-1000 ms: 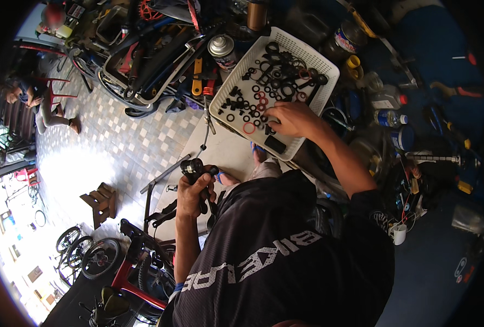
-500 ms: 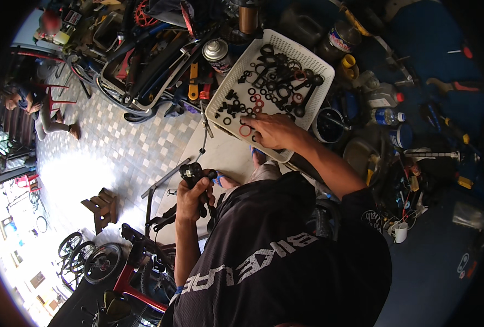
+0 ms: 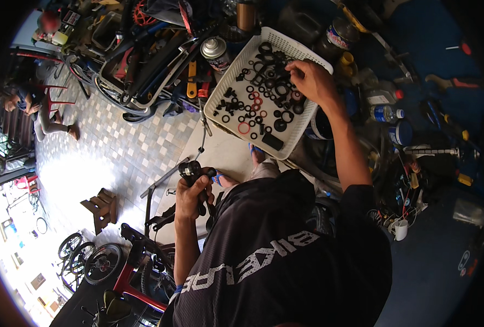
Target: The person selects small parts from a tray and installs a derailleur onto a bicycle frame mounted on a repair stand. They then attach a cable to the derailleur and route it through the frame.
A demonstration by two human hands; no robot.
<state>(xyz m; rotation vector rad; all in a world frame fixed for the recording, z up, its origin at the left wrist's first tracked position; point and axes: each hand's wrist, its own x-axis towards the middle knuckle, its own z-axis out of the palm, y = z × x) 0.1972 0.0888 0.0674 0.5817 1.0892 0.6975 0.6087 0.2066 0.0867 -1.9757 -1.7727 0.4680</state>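
Observation:
My left hand (image 3: 189, 199) is wrapped round a black bike part with a round, ringed end (image 3: 190, 170), held upright beside my body; its lower portion is partly covered by my fingers. A white plastic basket (image 3: 230, 71) in front of me holds many small black rings, spacers and bolts, with a few red rings (image 3: 244, 127) among them. Over the basket's far right part is my right hand (image 3: 313, 82), its fingers bent and drawn together at the black pieces. Whatever lies between those fingertips is hidden. A black rectangular piece (image 3: 273, 141) rests in the basket's near corner.
Left of the basket stand a spray can (image 3: 214, 52) and a pile of tools and bike parts. Bottles (image 3: 386, 114) and jars crowd its right. A red bike frame (image 3: 130, 289) is at lower left, near a wooden stool (image 3: 101, 210). Another person (image 3: 40, 109) sits farther off.
My right hand has gone from the basket's near edge to its far right part, uncovering the near corner with the black rectangular piece. The left hand keeps its hold almost unmoved.

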